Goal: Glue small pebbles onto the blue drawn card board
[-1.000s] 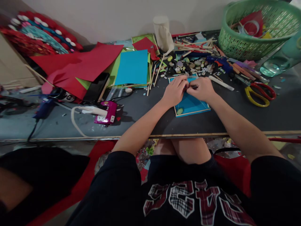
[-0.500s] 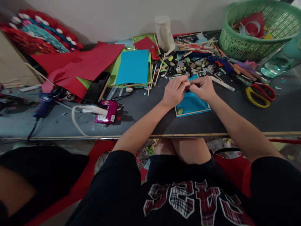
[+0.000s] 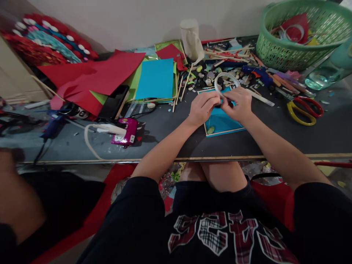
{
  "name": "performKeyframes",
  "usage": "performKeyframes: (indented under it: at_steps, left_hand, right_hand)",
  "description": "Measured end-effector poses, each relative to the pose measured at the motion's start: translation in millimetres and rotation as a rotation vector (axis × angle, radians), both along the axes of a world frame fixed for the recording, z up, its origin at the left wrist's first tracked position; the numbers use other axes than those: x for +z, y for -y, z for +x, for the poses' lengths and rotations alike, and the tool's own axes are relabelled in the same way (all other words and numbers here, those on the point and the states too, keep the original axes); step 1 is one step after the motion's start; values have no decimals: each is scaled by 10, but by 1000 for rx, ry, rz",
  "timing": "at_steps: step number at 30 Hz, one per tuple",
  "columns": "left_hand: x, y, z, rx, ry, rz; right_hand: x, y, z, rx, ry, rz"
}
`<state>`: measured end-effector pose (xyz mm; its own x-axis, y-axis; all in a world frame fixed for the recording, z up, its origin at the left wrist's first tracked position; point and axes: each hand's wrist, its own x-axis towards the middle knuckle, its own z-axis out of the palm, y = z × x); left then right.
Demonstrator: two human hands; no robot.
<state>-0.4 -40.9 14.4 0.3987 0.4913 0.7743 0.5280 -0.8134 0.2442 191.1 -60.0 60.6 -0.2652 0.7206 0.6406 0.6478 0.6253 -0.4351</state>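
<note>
At far left, past the near edge of the dark table (image 3: 167, 126), part of another person's arm (image 3: 20, 198); above it on the table, a blue glue gun (image 3: 52, 124) beneath a red, white and turquoise tufted piece (image 3: 52, 42) near the wall; next along, overlapping red sheets (image 3: 93, 73), with a black flat object (image 3: 114, 102) beside them and a magenta socket adapter (image 3: 125, 132), white plug (image 3: 110, 128) in place, nearer the front; then a blue sheet (image 3: 155, 79) lying on green ones, and a cream roll (image 3: 189, 40) upright behind; at centre, the left hand (image 3: 202, 106) over the left side of a blue panel (image 3: 224, 121) edged with thin sticks, flat on the table near its front, with a green stone (image 3: 210, 130) in the near left corner; fingers bent in and tips meeting those of the right hand (image 3: 237, 104), though impossible to tell what the left pinches; a pale ring (image 3: 216, 84) raised at the fingertips over the panel's far edge, gripped by the right; behind, scattered pebbles (image 3: 210, 75); further right, a white stick (image 3: 261, 97), scissors (image 3: 302, 112) with yellow and red handles, and a green basket (image 3: 288, 55) at the back.
</note>
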Motion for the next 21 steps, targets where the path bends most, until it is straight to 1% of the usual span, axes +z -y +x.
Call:
performKeyframes:
  at_steps: [3,7,11,14,16,18,20,21]
  left_hand:
    - [-31,-23,-17,-26,-41,48]
    - [-87,-65,-33,-31,-31,134]
    - [-107,-85,-18,2,-58,123]
    - [-75,-75,0,24,-7,168]
    - [-43,-64,-3,29,67,168]
    - [-18,-61,-24,38,143,66]
    - [-13,-80,-58,45,196,-118]
    - [-18,-100,-78,45,209,-217]
  right_hand:
    - [-42,-44,57,-7,85,25]
    - [-86,-93,97,2,145,25]
    - [-151,-139,94,-43,198,47]
    - [-184,-168,102,-77,234,78]
    - [-180,-195,140,-135,231,68]
    - [-157,-234,211,-226,217,16]
    - [-133,-281,296,-303,217,-63]
    - [-127,-304,335,-319,226,-108]
